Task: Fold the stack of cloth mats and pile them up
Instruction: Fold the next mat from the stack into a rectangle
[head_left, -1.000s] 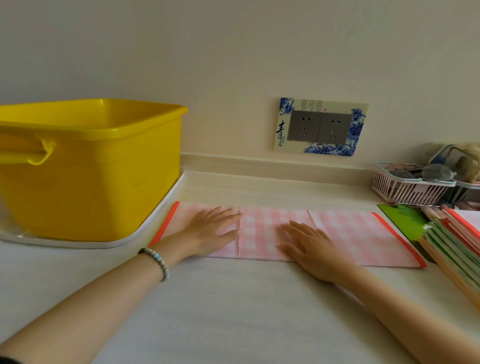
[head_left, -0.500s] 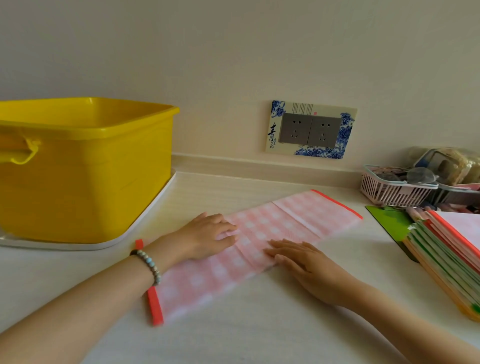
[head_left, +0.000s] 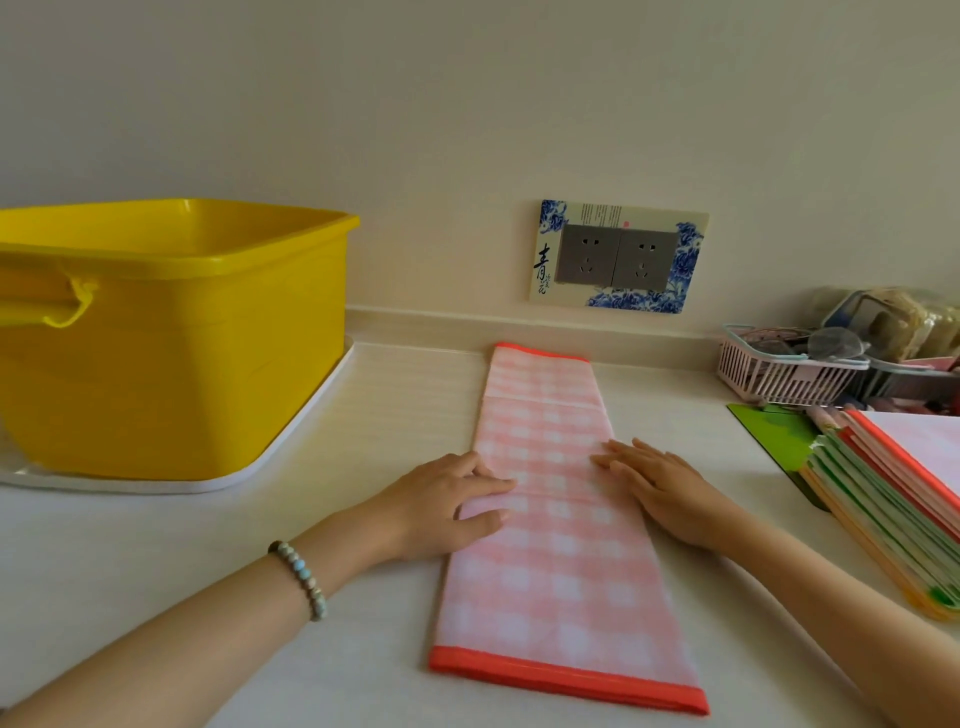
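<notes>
A pink checked cloth mat (head_left: 556, 582) with orange end hems lies folded into a long narrow strip on the pale counter, running from the near edge toward the wall. My left hand (head_left: 447, 506) rests flat on its left edge, fingers apart, holding nothing. My right hand (head_left: 657, 486) lies flat on its right edge, also with spread fingers. A stack of cloth mats (head_left: 893, 504) in green, orange and pink sits at the right edge of the counter.
A large yellow plastic tub (head_left: 171, 338) stands on a white tray (head_left: 291, 441) at the left. A pink basket (head_left: 779, 371) with small items and bagged things sits at the back right. A wall socket plate (head_left: 618, 257) is behind the mat.
The pink strip has been turned from lying sideways across the counter to pointing away from me. Both hands stayed flat on it and turned with it.
</notes>
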